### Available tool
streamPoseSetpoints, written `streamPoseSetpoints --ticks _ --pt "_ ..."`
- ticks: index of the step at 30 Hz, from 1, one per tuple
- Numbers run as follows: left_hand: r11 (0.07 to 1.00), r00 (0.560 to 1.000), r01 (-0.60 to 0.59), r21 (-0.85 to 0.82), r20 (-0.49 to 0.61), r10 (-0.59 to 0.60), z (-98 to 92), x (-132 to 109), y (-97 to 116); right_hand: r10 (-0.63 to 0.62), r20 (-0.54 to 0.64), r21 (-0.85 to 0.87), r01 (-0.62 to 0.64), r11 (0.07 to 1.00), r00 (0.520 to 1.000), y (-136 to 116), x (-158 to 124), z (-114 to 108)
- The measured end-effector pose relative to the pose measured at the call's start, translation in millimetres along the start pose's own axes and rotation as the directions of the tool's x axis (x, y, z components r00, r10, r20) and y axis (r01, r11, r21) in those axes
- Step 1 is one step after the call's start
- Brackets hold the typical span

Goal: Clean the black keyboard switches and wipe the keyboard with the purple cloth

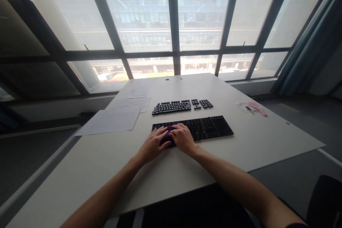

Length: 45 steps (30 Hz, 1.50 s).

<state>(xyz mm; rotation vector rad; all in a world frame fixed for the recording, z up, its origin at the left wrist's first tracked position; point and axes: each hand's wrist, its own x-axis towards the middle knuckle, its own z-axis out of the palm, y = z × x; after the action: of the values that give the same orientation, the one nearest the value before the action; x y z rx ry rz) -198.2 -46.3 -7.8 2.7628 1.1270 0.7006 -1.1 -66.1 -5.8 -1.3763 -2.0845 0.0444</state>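
Note:
A black keyboard base (213,127) with its keycaps off lies on the white table in front of me. On its left part is a soft purple lump, which looks like cleaning gel (170,128), mostly hidden under my fingers. My left hand (154,143) curls over the gel from the left, its thumb pointing right. From the other side my right hand (183,138) presses on the same gel, its fingers bent over it and close to the left fingers. Just behind the base, loose black keycaps (172,107) are laid out in keyboard order.
Sheets of paper (109,121) cover part of the table's left side. Toward the right edge lie a pink-handled brush-like item (257,108) and a small dark tool (249,109) on a clear plastic bag. Tall windows (149,14) rise behind the table (272,142).

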Motion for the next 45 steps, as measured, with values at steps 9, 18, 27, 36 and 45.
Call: streamPoseSetpoints --ticks 9,18,27,36,45 --pt "0.999 1.0 0.013 -0.051 -0.018 -0.014 -1.4 -0.2 1.3 -0.003 0.001 -0.025 0.003 1.0 1.0 -4.6 0.3 -7.6" --pt "0.996 0.994 0.027 -0.09 -0.1 -0.036 -9.0 2.6 5.6 -0.013 -0.064 0.049 0.016 0.999 0.998 -3.9 -0.4 -5.7" --pt "0.991 0.998 -0.003 -0.136 -0.055 -0.004 -1.5 -0.3 -0.7 -0.054 0.058 -0.008 0.054 0.998 0.997 -2.5 -0.3 -4.8" --pt "0.983 0.989 0.067 -0.169 -0.119 -0.087 -11.9 2.0 6.0 -0.047 -0.045 0.078 0.05 0.996 0.998 -4.4 -1.2 -3.5" --pt "0.929 0.96 0.233 -0.289 -0.082 -0.266 -18.5 3.3 11.9 -0.028 -0.022 0.075 0.03 0.997 0.999 -3.7 -2.6 -2.0"
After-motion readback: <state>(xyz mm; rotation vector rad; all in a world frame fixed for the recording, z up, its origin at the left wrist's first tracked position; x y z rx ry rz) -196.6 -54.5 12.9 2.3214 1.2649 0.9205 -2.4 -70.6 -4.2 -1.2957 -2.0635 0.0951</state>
